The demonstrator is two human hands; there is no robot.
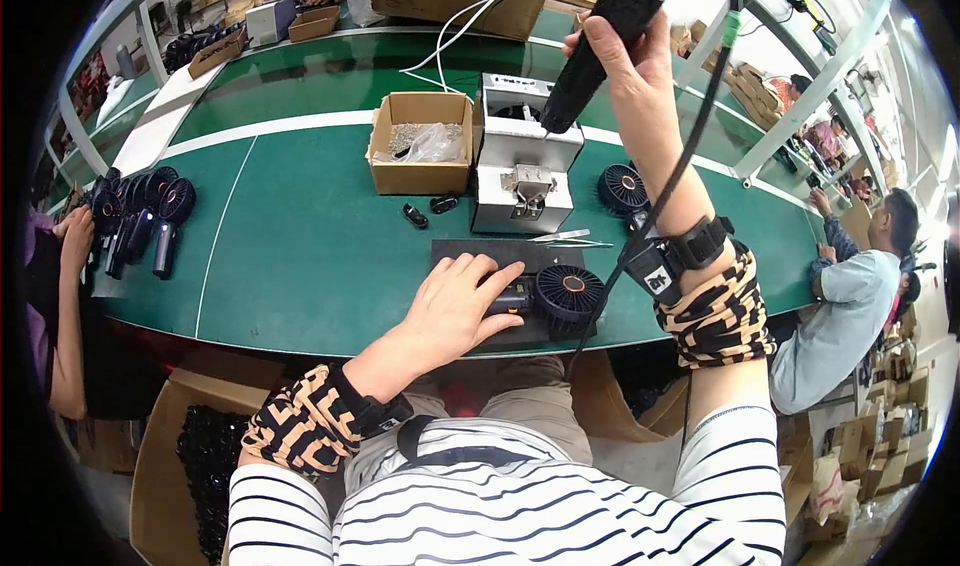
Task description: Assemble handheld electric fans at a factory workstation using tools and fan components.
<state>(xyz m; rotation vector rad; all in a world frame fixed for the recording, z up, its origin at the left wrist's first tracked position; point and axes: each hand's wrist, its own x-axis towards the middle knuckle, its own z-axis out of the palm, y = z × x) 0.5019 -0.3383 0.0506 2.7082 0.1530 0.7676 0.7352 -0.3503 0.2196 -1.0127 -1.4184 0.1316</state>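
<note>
My left hand [450,301] grips the handle of a black handheld fan [570,294], thumb on the near side and fingers over the far side. The fan lies on a dark rectangular mat [455,254] at the table's near edge, its round head to the right. My right hand [640,61] is raised and closed round a black electric screwdriver [605,51], which slants down to the left. Its tip is over a white metal screw feeder [490,188], close to the opening in the top; contact cannot be made out.
Left of the feeder stands an open cardboard box [420,178] with small screws and a plastic bag. Two small black parts [416,216], tweezers [562,236] and another fan [622,188] lie nearby. Several fans [165,216] stand at left beside a co-worker's hand [75,236]. A cable [690,146] hangs across my right arm.
</note>
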